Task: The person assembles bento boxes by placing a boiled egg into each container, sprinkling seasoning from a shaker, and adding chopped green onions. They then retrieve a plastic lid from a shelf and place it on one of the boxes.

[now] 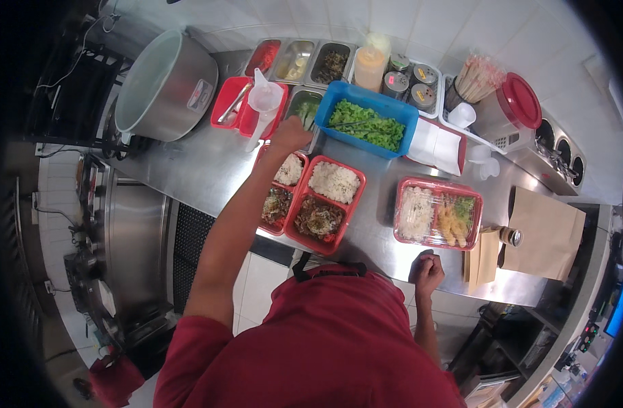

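Greens (305, 107) in pan (305, 90) under left hand (293, 134); lettuce (367, 124) in tub (353, 139).

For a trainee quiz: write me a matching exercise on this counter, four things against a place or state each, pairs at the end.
1. Left hand
2. Right hand
3. Blue tub
4. Large silver pot

A. Holds leafy lettuce
B. Curled, near the counter's front edge
C. Farthest left of the four
D. At the small pan of greens

Pairs: 1-D, 2-B, 3-A, 4-C

red short-sleeved shirt (318, 340), black waist strap (332, 273)
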The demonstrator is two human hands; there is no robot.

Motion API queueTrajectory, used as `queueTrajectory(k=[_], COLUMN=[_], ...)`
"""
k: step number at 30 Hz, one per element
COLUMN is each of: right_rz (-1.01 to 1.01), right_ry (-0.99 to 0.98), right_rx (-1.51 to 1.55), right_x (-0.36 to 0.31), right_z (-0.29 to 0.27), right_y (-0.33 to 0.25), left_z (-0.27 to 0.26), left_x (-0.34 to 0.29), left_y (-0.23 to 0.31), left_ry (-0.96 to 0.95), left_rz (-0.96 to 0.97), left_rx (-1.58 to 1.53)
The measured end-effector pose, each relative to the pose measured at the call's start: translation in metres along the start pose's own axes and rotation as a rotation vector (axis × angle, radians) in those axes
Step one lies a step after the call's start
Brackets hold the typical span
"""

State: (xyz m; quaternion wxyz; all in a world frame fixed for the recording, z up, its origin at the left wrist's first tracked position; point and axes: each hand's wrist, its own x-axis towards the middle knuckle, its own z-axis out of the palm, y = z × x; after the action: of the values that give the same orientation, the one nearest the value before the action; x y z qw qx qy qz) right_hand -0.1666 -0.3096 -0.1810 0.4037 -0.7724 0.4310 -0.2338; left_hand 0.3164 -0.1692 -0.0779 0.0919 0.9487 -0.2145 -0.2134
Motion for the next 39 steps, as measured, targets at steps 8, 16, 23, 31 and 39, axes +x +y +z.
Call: queueTrajectory(k=[8, 16, 23, 31, 39], right_rz=[0.079, 0.116, 0.133, 0.122, 0.154], right_ry=[0.008, -0.005, -0.011, -0.005, -0.001], right_rx=[0.201, 0.148, 0.190, 0.244, 0.220], right_x=[-0.003, -0.003, -0.003, -0.001, 0.000], right_z=[0.003, 0.004, 0.001, 0.000, 0.001], right_y=[0.007, 0.016, 0.008, 0.003, 0.010], left_z=[-0.059, -0.084, -0.070, -0.059, -0.050], left_x=[-0.051, -0.050, -0.018, -0.014, -0.016], left_y=[-0.010, -0.017, -0.018, -0.024, -0.029], left_ry=[0.099, 0.309, 0.303, 0.250, 0.216], left_rz=[0.141, 0.513, 0.623, 0.632, 0.610], left_rx=[0.278, 0.319, 0.470, 0.527, 0.545])
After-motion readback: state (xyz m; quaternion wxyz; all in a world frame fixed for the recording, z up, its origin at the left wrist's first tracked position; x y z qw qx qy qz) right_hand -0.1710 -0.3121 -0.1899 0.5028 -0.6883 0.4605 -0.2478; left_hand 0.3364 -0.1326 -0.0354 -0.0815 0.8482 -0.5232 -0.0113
